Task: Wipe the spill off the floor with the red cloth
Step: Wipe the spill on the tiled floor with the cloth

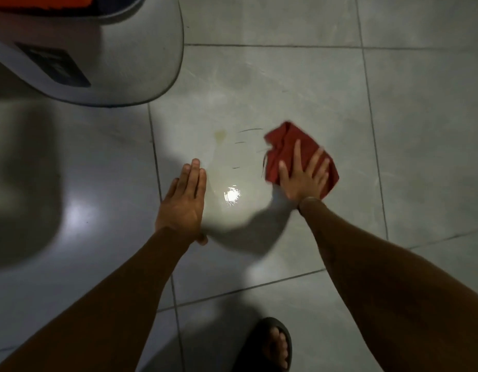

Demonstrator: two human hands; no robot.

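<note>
while one right hand (303, 178) presses flat on one red cloth (288, 149), one left hand (182, 202) rests released.

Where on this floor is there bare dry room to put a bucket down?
The tiles right of the red cloth lie bare, as does the stretch beyond it. The middle is taken: a wet patch and yellowish spot sit between the left hand and right hand. A grey appliance crowds the upper left.

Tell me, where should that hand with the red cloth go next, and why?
Probably a sweep to the left. The right hand presses the red cloth flat on the floor, while the yellowish spot and the shiny wet patch lie to its left, uncovered. The left hand rests empty beside them.
</note>
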